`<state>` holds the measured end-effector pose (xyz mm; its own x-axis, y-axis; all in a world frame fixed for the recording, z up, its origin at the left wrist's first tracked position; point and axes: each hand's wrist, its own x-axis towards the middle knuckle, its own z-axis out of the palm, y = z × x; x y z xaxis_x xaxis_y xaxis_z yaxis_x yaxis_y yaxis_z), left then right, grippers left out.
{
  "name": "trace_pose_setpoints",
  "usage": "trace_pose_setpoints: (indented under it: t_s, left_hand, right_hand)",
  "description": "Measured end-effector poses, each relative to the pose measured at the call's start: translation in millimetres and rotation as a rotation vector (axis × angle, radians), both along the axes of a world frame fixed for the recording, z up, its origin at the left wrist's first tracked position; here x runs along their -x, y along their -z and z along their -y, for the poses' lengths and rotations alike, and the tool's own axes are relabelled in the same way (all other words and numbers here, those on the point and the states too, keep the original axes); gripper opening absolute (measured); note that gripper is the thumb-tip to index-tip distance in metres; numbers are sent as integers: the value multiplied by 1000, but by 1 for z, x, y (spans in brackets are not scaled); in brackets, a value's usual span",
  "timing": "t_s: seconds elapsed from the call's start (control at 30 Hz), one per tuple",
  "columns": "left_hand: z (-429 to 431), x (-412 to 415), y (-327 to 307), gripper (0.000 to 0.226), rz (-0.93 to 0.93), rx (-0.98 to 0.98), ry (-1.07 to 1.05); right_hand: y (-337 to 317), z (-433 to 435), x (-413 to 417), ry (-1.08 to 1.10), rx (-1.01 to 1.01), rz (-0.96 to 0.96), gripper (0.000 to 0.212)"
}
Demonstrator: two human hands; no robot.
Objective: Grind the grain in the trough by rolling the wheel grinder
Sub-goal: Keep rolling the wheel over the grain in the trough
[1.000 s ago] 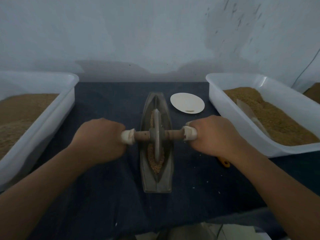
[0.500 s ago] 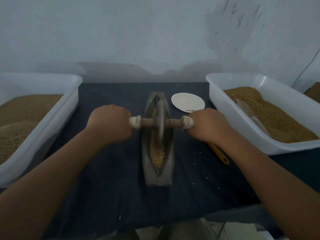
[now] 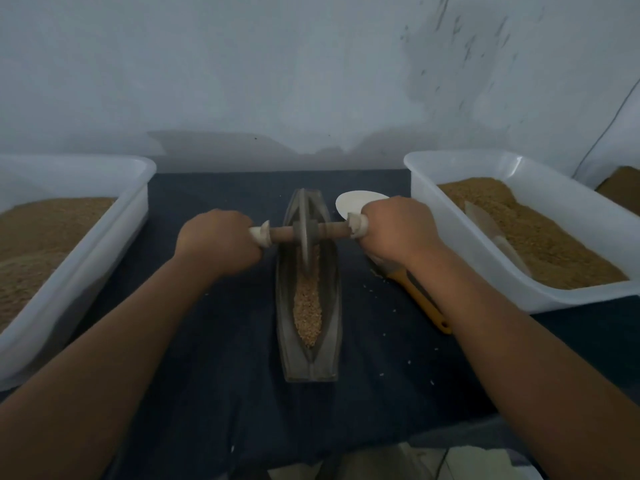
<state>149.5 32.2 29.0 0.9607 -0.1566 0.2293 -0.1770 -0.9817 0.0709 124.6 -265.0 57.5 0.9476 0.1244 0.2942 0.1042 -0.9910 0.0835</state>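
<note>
Grinder (image 3: 305, 237): stands on edge in the far half of the trough (image 3: 287, 327), disc upright in the groove, brown axle level across both rims. Left hand (image 3: 218, 237): clamped round the pale left end of the axle, knuckles up. Right hand (image 3: 398, 230): clamped likewise round the pale right end. Hands well apart, one on either side of the trough, forearms reaching in from the near edge. Grain (image 3: 307, 306): lies in the groove on the near side of the disc as a tan strip, tapers to a point toward the near end, touches the foot of the grinder. Trough: long, grey, boat-shaped, set lengthwise away from the person on a dark blue cloth (image 3: 207, 375) over the tabletop. Stray grains (image 3: 381, 374): scattered pale on the cloth right of the trough. White plate (image 3: 349, 202): just beyond the right hand, partly hidden by it. Yellow-handled tool (image 3: 426, 306): flat on the cloth under the right forearm, working end hidden by the wrist. Left tub (image 3: 86, 271) and right tub (image 3: 581, 297): white plastic, flanking the trough, each well filled with brown granular stuff. Pale flat piece (image 3: 485, 223): half sunk in the right tub's filling. Grey wall (image 3: 277, 81) behind.
</note>
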Motion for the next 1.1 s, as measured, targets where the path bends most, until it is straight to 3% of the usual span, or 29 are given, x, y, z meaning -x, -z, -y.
trace_pose_setpoints:
  t_s: [0.07, 0.13, 0.23, 0.33, 0.53, 0.63, 0.77, 0.87, 0.93, 1.1]
  left_hand:
    - [-3, 13, 4, 29, -4, -1, 17]
    - [-10, 32, 6, 29, -2, -34, 45]
    - [-20, 63, 8, 33, 50, -71, 89]
    - [-25, 77, 9, 38, 119, -77, 112]
    - [1, 15, -5, 32, 15, -68, 4]
    - [8, 1, -13, 31, -20, -63, 17]
    - [-9, 34, -10, 29, -14, -124, 98]
    - [-18, 63, -3, 33, 105, -176, 152]
    - [-18, 61, -2, 35, 141, -181, 144]
    - [3, 14, -11, 29, 26, -90, 12]
  right_hand:
    - [-1, 0, 9, -61, -61, -7, 26]
    - [-1, 3, 28, -94, -155, -146, 13]
    - [-2, 15, 51, -113, -25, -236, 22]
    - [-2, 19, 58, -122, -23, -321, 22]
    - [3, 5, 19, 1, -60, -105, 31]
    - [0, 0, 8, -36, -84, -34, 31]
    - [3, 11, 26, -29, -54, -278, 22]
    - [11, 24, 50, -90, -76, -380, 20]
    - [14, 24, 50, -83, -86, -342, 24]
    - [11, 8, 12, 30, -50, -69, 26]
